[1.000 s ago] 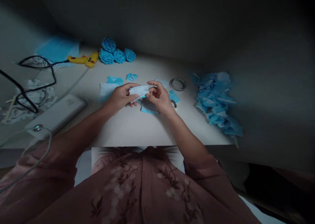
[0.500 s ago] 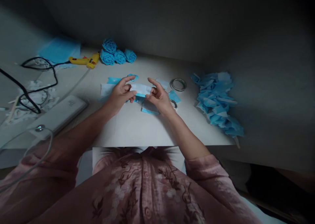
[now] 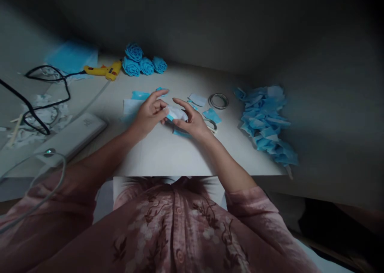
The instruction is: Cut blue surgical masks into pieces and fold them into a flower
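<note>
A small white-and-blue piece of thin fabric (image 3: 177, 113) is held above the table between my two hands. My left hand (image 3: 151, 112) pinches its left end between thumb and fingers. At its right end, my right hand (image 3: 193, 121) grips it with thumb below and the index finger arched above. The piece looks bunched or folded near the right fingers. Beneath and around the hands lie cut pieces: a white sheet (image 3: 129, 108), a blue scrap (image 3: 140, 95), a white scrap (image 3: 198, 99) and a blue scrap (image 3: 212, 115). One more blue-edged piece (image 3: 180, 133) is partly hidden under my right hand.
Several blue fabric roses (image 3: 132, 67) stand at the back beside a yellow glue gun (image 3: 112, 70). A metal ring (image 3: 218, 101) lies right of my hands. Blue scraps (image 3: 265, 125) are heaped at right; a white power strip (image 3: 73, 137) and cables lie left.
The piece was stretched flat between both hands; now it is bunched and tilted. My right hand has turned slightly, and its index finger has curled over the piece.
</note>
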Demonstrator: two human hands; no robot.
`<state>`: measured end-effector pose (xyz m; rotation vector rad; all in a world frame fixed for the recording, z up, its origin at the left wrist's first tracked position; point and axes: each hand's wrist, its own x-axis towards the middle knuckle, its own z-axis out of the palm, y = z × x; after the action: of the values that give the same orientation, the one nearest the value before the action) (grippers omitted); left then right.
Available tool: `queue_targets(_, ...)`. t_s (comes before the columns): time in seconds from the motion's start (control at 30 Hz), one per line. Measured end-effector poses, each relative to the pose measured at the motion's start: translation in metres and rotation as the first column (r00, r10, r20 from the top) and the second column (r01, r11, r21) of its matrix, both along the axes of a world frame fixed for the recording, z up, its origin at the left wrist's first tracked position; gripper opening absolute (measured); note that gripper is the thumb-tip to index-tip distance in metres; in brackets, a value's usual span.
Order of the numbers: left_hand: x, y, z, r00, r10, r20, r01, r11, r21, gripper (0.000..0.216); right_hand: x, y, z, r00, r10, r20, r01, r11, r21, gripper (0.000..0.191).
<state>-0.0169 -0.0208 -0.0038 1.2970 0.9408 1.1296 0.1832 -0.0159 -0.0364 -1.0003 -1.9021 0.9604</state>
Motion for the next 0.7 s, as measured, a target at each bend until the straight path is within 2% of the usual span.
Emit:
queue_targets(0.07,0.001,0.0,0.0,0.996,0.027,0.084,-0.025,0.999,-0.032,0.072,-0.001,-0.001,0.0,0.999,-0.047,-0.022,0.047,0.999,0.027,0.092)
queue_targets(0.13,0.002,-0.001,-0.001,0.994,-0.011,0.112,0.019,0.997,-0.073,0.067,-0.001,-0.001,0.0,0.996,-0.077,-0.052,0.079,0.996,0.034,0.093)
queue_targets(0.2,0.003,-0.002,-0.005,0.996,-0.068,0.057,0.073,0.993,-0.095,0.05,-0.001,-0.001,0.0,0.993,-0.1,-0.067,0.102,0.994,0.029,0.09)
queue_targets(0.3,0.004,-0.002,-0.013,0.996,-0.042,-0.075,0.036,0.996,-0.08,0.026,-0.002,-0.002,0.0,0.988,-0.14,-0.064,0.141,0.99,0.009,0.085)
queue_targets(0.37,0.003,-0.001,-0.017,0.994,0.008,-0.111,-0.016,0.997,-0.073,0.028,-0.002,-0.002,0.0,0.987,-0.148,-0.064,0.148,0.989,0.005,0.084)
queue_targets(0.47,0.001,0.001,-0.017,0.993,0.012,-0.117,-0.023,0.996,-0.087,0.029,0.001,-0.003,0.005,0.986,-0.137,-0.097,0.136,0.991,-0.017,0.081)
queue_targets(0.6,0.001,0.0,-0.012,0.985,-0.058,-0.163,0.045,0.995,-0.084,0.023,0.006,-0.004,0.018,0.971,-0.151,-0.185,0.142,0.988,-0.06,0.061)
queue_targets(0.7,0.002,-0.002,-0.011,0.97,-0.129,-0.207,0.117,0.991,-0.071,0.026,0.003,-0.006,0.021,0.974,-0.115,-0.193,0.097,0.99,-0.1,0.053)
